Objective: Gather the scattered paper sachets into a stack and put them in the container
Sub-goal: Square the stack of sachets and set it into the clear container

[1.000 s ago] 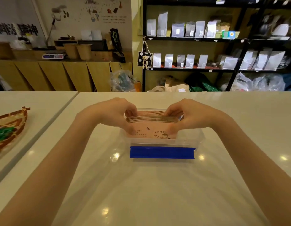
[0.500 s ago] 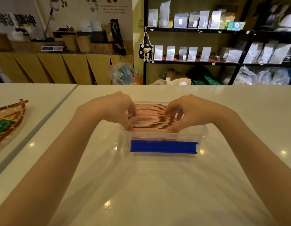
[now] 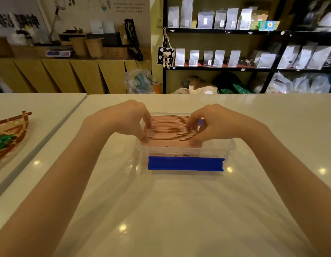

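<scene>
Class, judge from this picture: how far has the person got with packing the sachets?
Done: the sachets are gathered into one stack that stands on edge inside the clear container. In hand: the left hand and right hand grip the stack's ends. Left: letting go; no loose sachets show on the table.

left arm: bare forearm, enters from near left corner, runs up toward scene centre
right arm: bare forearm, enters from near right, angled in toward centre
left hand: palm down, knuckles arched, fingers curled; thumb near side, fingertips pointing down and right
right hand: mirrors left, palm down, fingers bent, thumb near side
hands: level with each other, apart, fingertips face inward, both in pinch pose
</scene>
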### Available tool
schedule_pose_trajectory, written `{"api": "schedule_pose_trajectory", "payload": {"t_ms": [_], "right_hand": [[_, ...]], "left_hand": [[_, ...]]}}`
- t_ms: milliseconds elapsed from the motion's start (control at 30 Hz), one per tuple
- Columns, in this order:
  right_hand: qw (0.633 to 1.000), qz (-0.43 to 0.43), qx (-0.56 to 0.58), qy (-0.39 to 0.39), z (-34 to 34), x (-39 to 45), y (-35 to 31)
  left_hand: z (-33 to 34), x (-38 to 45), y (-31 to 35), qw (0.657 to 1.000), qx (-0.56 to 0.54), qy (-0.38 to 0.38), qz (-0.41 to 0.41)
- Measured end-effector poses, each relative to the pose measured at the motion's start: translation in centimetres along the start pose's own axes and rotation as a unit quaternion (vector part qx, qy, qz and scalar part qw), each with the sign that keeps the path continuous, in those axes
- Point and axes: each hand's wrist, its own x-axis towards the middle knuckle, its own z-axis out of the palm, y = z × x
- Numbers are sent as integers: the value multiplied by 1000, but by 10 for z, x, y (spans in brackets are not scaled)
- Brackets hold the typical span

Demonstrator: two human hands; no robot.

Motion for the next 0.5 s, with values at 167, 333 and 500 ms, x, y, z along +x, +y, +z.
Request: {"api": "schedule_pose_trajectory", "payload": {"t_ms": [167, 333, 500], "right_hand": [[999, 30, 37, 9, -4, -2, 0], [984, 133, 112, 41, -5, 3, 1], [899, 277, 331, 77, -1, 1, -4]], "left_hand": [[0, -1, 4, 1000, 5, -13, -5], [-1, -2, 6, 1000, 2, -19, -8], [-8, -6, 1, 999, -42, 16, -7]]}}
